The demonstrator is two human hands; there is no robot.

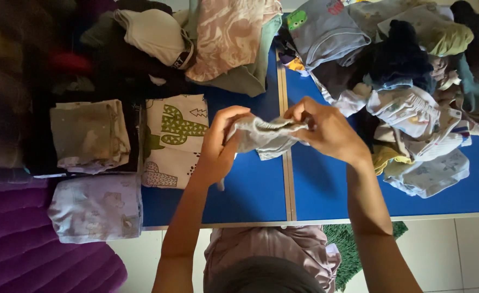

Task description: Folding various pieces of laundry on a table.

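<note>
above the blue table (pixel 250 190), both hands (pixel 272 135) grip a small grey garment (pixel 264 135).

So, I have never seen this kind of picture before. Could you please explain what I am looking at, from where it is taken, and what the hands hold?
There is no machine here, only a person. A camera worn on the person's head looks straight down, so you see their own two arms. The left hand and the right hand together grip a small pale grey garment above a blue table. To the left lie folded pieces: a white cloth with green cactus print, a beige one and a pale lilac one. To the right is a loose heap of unfolded clothes, and more clothes are piled at the far edge. A purple ribbed cover lies at the lower left.
</note>
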